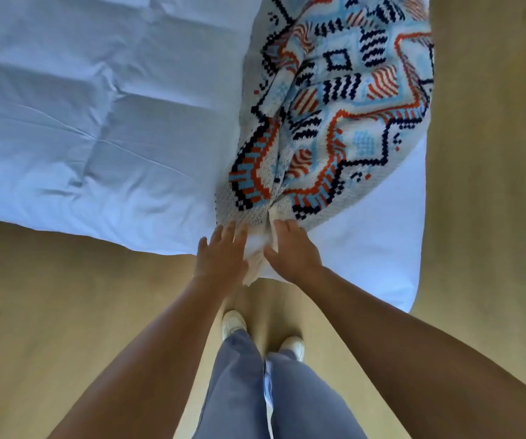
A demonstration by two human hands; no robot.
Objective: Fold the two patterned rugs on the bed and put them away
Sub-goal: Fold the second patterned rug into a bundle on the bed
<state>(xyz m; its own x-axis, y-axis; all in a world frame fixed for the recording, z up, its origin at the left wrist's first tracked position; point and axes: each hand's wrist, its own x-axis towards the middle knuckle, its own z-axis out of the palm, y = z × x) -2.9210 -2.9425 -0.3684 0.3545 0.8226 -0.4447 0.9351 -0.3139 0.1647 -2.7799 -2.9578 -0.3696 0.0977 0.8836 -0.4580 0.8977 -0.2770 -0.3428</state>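
Gathering the rug at the bed's edge

I'm pinching the patterned rug's point(334, 99) bunched near end with my right hand point(293, 251); my left hand point(220, 255) is lying spread against it on the bed point(81, 122).

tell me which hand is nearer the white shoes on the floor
Left, narrowly. The left hand is up and just left of the white shoes; the right hand sits further right, both at the patterned rug edge.

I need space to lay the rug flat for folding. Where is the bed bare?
The sheet left of the rug is bare out to the frame's edge. A narrow strip is free right of the right hand. The near edge is crowded by both hands; left hand.
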